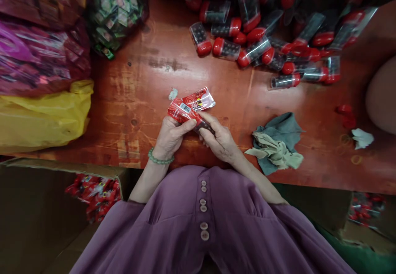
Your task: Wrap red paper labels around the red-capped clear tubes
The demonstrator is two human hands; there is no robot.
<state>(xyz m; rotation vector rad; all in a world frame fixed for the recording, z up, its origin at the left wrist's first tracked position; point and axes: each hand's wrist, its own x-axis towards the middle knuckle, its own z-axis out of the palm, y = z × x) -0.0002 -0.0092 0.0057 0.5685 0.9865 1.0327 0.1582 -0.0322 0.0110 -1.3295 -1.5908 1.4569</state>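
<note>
In front of my body, my left hand (171, 132) grips a red plastic packet (182, 110) with a barcode, its thumb pressed on top. My right hand (218, 138) is closed round a clear tube of dark balls (204, 125), which meets the packet's near end. How far the tube sits inside the packet is hard to tell. A second red packet (199, 99) with a pale end lies just beyond, partly covered by the first. A small whitish scrap (173, 94) rests left of it.
Many red-capped tubes (227, 48) are heaped at the back right. Bags of small packets (119, 10) and a yellow bag (43, 115) line the left. Grey-green cloths (276, 142) lie right of my hands. Cartons with red packets (95, 193) stand below the table edge.
</note>
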